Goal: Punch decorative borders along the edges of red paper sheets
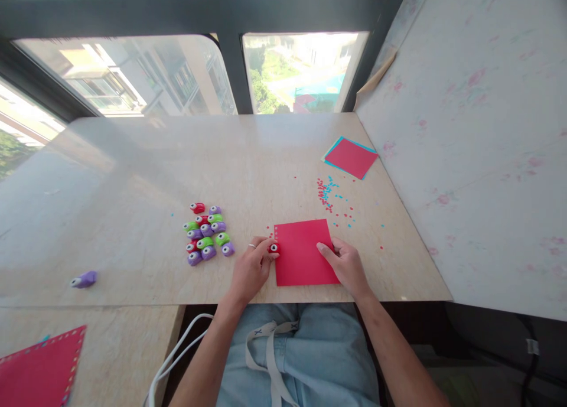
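Observation:
A square sheet of red paper [303, 256] lies near the front edge of the table, with a short row of punched holes at its upper left side. My left hand [252, 268] grips a small red craft punch [274, 249] at the sheet's left edge. On the opposite side, my right hand [348, 264] pinches the paper's right edge, thumb on top. Tiny red cut-outs [269, 228] lie just beyond my left fingers. Left of that hand, several red, green and purple craft punches [205, 230] stand grouped together.
Red and blue paper bits [328, 191] are scattered beyond the sheet. A stack of coloured paper [352, 157] lies by the flowered wall [478, 159]. One purple punch [84, 279] sits far left, above a red sheet with punched edges [44, 365]. A white cable [177, 354] hangs near my left arm.

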`<state>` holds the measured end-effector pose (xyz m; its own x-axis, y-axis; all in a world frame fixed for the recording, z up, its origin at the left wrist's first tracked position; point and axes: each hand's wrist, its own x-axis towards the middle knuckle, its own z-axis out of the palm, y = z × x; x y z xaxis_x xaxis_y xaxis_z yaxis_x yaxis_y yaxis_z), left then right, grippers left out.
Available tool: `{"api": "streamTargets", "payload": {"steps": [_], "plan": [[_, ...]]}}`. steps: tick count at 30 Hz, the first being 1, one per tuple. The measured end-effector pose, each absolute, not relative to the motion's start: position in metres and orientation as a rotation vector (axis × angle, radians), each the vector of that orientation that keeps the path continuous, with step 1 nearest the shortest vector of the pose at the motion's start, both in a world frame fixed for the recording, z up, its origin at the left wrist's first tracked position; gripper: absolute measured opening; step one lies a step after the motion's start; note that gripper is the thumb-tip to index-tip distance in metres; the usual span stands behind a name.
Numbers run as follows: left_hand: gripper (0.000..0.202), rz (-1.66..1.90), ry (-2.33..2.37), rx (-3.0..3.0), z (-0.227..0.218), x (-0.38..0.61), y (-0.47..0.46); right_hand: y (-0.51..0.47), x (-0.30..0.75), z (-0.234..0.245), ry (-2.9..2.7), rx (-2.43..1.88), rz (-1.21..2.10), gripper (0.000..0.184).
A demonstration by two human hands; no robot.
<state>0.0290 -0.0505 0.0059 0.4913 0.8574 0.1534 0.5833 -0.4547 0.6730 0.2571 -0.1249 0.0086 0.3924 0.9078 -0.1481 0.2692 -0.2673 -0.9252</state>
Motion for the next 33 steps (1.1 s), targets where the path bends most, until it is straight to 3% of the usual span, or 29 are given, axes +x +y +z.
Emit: {"api": "streamTargets", "payload": {"steps": [33], "plan": [[0.022, 0.672, 1.052, 2.168, 0.0067, 0.0234, -0.0522, -0.1223, 0.2545, 0.0141, -0.855, -1.746, 0.946, 0.036]]}}
